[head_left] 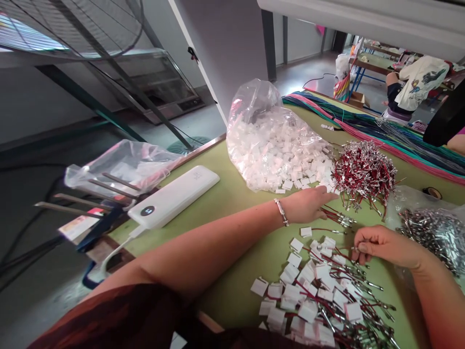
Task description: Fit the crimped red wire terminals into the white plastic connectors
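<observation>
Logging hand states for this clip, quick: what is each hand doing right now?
Left hand: open, reaching flat to the white connectors, gripping nothing visible.
Right hand: closed, pinching a small metal terminal.

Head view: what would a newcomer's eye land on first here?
Probably the big clear bag of white connectors spilling onto the green table at centre, with the red wire heap just right of it. The left hand reaches to the spill's edge, the right hand pinches something small above the finished pieces. A white power bank lies at the left.
</observation>
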A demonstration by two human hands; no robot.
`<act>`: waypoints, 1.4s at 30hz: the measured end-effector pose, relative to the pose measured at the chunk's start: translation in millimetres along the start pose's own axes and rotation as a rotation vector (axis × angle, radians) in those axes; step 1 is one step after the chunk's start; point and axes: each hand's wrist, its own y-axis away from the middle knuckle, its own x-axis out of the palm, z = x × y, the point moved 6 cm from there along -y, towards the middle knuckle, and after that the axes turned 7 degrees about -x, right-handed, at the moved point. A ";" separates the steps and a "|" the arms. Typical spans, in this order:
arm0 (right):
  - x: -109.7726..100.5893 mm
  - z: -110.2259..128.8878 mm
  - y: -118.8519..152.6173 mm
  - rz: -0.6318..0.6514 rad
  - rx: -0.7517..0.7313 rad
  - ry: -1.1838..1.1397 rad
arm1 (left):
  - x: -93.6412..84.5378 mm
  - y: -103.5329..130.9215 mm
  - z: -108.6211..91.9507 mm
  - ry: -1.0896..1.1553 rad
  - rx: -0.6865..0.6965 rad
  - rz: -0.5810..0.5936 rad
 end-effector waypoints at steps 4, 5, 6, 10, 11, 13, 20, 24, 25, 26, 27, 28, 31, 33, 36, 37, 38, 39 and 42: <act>10.7 14.3 1.5 0.066 -0.053 0.287 | 11.8 -5.0 -8.4 0.053 0.056 -0.087; 11.6 17.0 1.8 0.067 -0.063 0.346 | 13.7 -5.4 -10.2 0.073 0.076 -0.120; 10.8 19.0 2.1 0.056 -0.069 0.383 | 14.4 -5.4 -11.6 0.093 0.096 -0.158; -7.7 24.6 7.8 -0.096 -0.109 0.402 | 2.2 0.3 -14.5 0.117 0.110 -0.327; -14.6 25.3 11.0 -0.137 -0.124 0.409 | -3.9 2.1 -13.4 0.096 0.058 -0.359; -29.2 24.3 19.5 -0.202 -0.142 0.436 | -14.0 5.0 -9.2 0.041 -0.100 -0.334; -72.5 7.3 48.6 -0.443 -0.121 0.418 | -0.9 15.2 -28.2 0.004 -0.076 0.161; -61.0 8.1 34.3 -0.513 -0.077 0.413 | 11.9 23.8 -57.3 -0.093 0.146 0.198; -53.0 10.4 27.2 -0.493 -0.086 0.423 | 15.1 26.6 -63.9 -0.128 0.195 0.230; -44.7 12.9 20.3 -0.470 -0.096 0.433 | 17.8 29.4 -69.2 -0.158 0.235 0.270; -36.8 14.9 14.0 -0.446 -0.103 0.446 | 19.7 32.0 -73.3 -0.181 0.263 0.315; -29.9 16.3 8.9 -0.424 -0.104 0.464 | 20.6 34.4 -76.1 -0.195 0.280 0.356; -16.7 16.4 1.3 -0.363 -0.068 0.578 | 17.1 40.1 -80.2 -0.214 0.332 0.433; -13.6 13.9 1.9 -0.332 -0.006 0.706 | 8.0 42.5 -79.6 -0.198 0.389 0.421; -13.9 11.1 7.5 -0.344 0.108 0.909 | -18.2 41.5 -66.9 -0.062 0.424 0.324; -13.3 11.8 8.9 -0.356 0.122 0.966 | -29.1 38.5 -56.6 -0.002 0.374 0.278; -11.9 13.2 9.5 -0.369 0.124 1.015 | -40.1 33.8 -41.8 0.018 0.266 0.211; -9.7 15.4 9.0 -0.387 0.111 1.053 | -51.3 29.0 -24.3 0.006 0.127 0.126; -0.4 24.8 1.4 -0.481 0.004 1.083 | -78.0 22.4 21.7 -0.090 -0.208 -0.130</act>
